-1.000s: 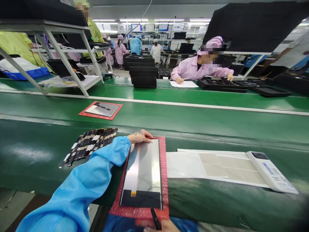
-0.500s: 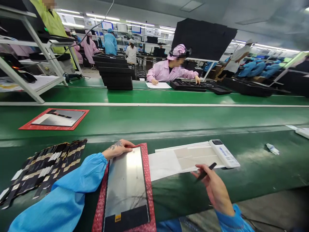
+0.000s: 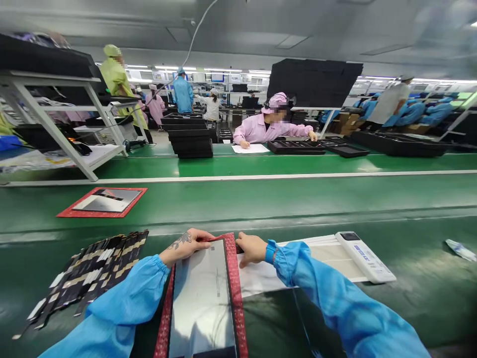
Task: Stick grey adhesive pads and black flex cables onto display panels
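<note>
A display panel (image 3: pixel 203 298) with a silvery face lies on a red bubble-wrap sheet (image 3: pixel 238 308) in front of me. My left hand (image 3: pixel 188 246) pinches the top edge of this sheet, thumb beside the panel's upper corner. At the sheet's upper right edge, my right hand (image 3: pixel 252 247) is closed, its fingertips close to the red border. A dark bit of a slim black tool (image 3: pixel 238 249) shows at those fingers; the rest is hidden. Under the right wrist lie white paper sheets (image 3: pixel 261 278) and a white device with a small display (image 3: pixel 365 258).
Dark flex strips (image 3: pixel 93 268) are piled at left. Another panel on a red sheet (image 3: pixel 102 202) lies farther back. A white-framed rack (image 3: pixel 74 149) stands at far left. Across the bench, a person in pink (image 3: pixel 270 124) sits by black trays (image 3: pixel 296 147). A small crumpled packet (image 3: pixel 461 249) lies right.
My right hand has swung left and forward from the near right to the red sheet's upper right edge. My left hand keeps its hold there. The view has tilted up.
</note>
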A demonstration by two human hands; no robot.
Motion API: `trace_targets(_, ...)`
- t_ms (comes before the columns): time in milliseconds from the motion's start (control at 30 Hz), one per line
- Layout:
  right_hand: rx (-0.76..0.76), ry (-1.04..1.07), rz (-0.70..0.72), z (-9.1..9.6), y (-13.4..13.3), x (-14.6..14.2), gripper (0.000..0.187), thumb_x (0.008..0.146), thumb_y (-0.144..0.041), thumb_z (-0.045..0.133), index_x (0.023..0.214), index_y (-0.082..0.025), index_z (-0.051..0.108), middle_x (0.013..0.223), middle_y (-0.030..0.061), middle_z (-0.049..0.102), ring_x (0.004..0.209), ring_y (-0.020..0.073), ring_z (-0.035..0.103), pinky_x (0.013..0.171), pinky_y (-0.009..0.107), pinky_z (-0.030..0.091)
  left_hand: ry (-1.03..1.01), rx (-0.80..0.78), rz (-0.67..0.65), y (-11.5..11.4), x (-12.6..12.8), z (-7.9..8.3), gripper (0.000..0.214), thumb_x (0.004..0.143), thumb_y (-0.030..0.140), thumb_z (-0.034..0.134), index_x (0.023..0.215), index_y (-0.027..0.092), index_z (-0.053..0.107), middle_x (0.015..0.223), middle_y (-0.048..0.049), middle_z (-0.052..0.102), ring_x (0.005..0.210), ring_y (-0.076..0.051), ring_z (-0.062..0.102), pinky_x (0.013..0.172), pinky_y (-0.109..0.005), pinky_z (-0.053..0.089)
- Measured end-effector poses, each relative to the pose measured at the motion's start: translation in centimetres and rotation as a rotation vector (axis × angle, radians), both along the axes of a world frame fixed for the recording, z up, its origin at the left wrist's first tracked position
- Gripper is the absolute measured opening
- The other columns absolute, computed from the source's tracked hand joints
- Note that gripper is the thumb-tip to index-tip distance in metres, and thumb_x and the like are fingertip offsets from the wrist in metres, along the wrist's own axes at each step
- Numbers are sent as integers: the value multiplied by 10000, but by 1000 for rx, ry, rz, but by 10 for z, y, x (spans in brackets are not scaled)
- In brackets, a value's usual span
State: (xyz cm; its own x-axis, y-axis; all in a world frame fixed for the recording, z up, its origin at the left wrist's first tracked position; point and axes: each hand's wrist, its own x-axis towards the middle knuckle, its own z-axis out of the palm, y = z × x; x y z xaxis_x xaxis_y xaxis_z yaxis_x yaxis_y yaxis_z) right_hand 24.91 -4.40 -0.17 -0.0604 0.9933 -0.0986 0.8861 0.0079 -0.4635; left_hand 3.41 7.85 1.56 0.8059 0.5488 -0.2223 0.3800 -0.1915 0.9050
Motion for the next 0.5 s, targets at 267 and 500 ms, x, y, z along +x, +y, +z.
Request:
trace_targets(267,-11,-138,53,4,-4,-1,570,453,-94,900,967,-108,654,892,-13,509,692,108,499,681,244,413,-51,-15,5,-2,-5,2,440,650,416,670,992,156,763,955,-62,729,873,-234,628,747,-265,445)
trace_targets(500,-56,-106,74,8,-4,-7,265,667,-38,777,881,-116,641,819,-17,560,743,130,527,758,302,461,-59,7,41,-5,-7,4,427,640,392,682,973,139,768,841,-55,714,750,-193,588,654,-246,406)
